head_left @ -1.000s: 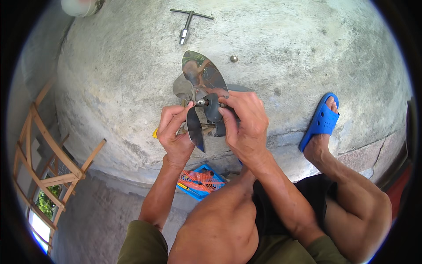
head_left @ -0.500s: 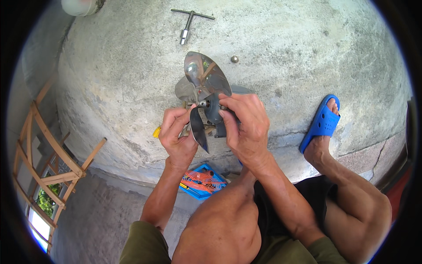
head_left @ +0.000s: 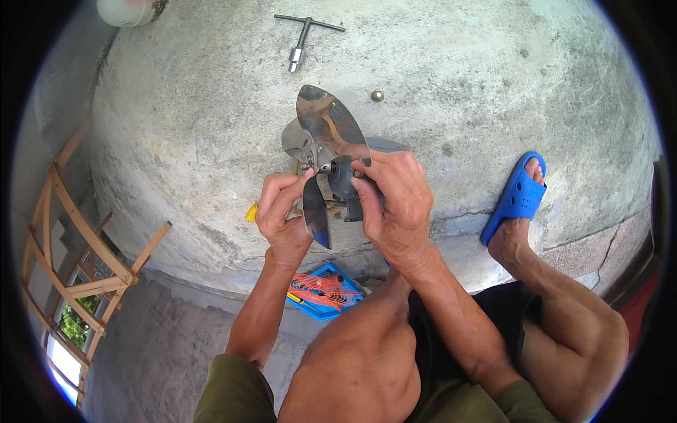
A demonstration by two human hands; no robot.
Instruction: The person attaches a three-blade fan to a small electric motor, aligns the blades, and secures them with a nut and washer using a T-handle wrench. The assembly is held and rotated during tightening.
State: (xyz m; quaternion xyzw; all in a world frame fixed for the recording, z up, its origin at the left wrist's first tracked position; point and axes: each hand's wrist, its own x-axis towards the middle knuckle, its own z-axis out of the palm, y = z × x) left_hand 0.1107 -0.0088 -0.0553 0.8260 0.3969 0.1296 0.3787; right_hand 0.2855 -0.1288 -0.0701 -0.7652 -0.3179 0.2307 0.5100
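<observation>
Head view: the metal blades (head_left: 331, 127) and grey housing (head_left: 343, 180) sit between the two hands, over the concrete (head_left: 479, 92). The left hand (head_left: 282, 215) has its fingertips closed on the blades near the hub (head_left: 325, 168), probably to steady them. The right hand (head_left: 396, 197) pinches narrowly at a small metal part (head_left: 358, 173) beside the housing, perhaps to stop it turning; its full grip is hidden. The wrench (head_left: 302, 42) and round nut (head_left: 378, 96) lie beyond, seemingly set within reach; the blue tray (head_left: 307, 311) lies nearer the body.
</observation>
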